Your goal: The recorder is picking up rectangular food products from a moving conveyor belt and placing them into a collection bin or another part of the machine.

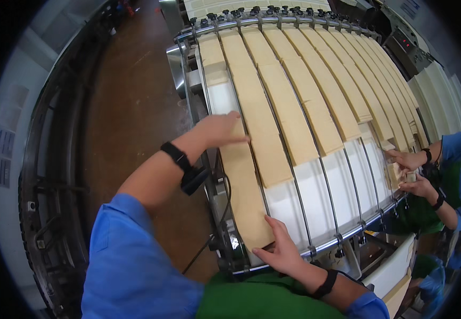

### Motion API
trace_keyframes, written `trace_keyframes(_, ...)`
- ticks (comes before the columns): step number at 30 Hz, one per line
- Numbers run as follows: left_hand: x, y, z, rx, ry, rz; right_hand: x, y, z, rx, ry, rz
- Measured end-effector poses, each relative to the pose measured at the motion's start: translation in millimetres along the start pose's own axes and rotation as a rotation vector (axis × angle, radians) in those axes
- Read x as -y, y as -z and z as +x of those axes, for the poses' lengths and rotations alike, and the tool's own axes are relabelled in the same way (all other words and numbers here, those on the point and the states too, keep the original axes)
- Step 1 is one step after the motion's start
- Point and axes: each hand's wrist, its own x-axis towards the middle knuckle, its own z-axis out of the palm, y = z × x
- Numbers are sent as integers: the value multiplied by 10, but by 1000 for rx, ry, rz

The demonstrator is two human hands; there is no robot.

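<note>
Long pale yellow sheets, apparently wafer or pastry strips, lie in lanes between thin metal guide rods on a white conveyor belt. My left hand rests over the leftmost lane, fingers across the far part of its strip. At the near end of that same strip is my right hand, thumb at the end edge and fingers along the right side. Whether either hand grips the strip or only touches it, I cannot tell. Beside it, another row of strips lies in the second lane.
A co-worker's hands handle small pale pieces at the right side of the belt. A metal cross bar with clamps spans the near end; a bar with black knobs spans the far end. Dark machinery stands left, beyond the brown floor.
</note>
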Motion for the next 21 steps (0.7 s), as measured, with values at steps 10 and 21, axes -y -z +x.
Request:
trace_keyframes(10,710,534,1178,-28,267,97,453,-55,1333,-129,4,-156)
trace_keyframes(21,723,525,1141,-40,155,145,374,-180,1335,-288,29,-251)
